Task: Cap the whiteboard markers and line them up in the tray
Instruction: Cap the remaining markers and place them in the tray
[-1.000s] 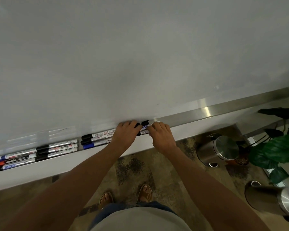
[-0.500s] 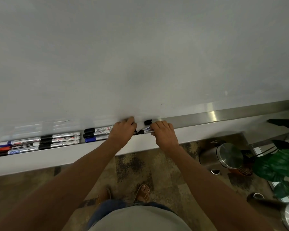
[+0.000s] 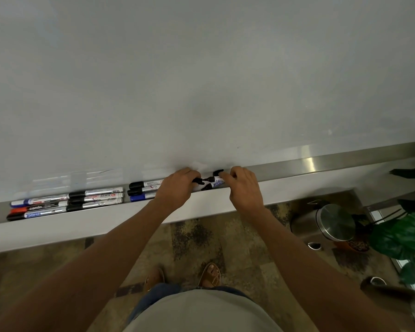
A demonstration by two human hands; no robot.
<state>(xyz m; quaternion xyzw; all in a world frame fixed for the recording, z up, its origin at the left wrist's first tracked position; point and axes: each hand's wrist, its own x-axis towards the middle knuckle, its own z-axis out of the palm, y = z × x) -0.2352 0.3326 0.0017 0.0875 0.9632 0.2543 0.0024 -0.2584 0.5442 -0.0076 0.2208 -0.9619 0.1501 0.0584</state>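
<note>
Whiteboard tray point(image 3: 321, 164) holding capped markers point(image 3: 67, 203) in rows at left, left hand point(image 3: 177, 188) fingers curled round a black cap point(image 3: 198, 180), right hand point(image 3: 242, 188) pinching an uncapped marker point(image 3: 215, 180), cap and tip now separated, joined one second earlier

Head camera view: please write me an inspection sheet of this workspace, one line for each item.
Surface: metal tray under the whiteboard.
Job's things: capped markers lined up at the left; an uncapped marker and a black cap in the hands.
Clutter: loose black cap in the tray.
Grippers: left hand pinches the cap; right hand holds the marker.
Cables: nothing seen.
Surroundings: steel bin, plant, patterned floor.
</note>
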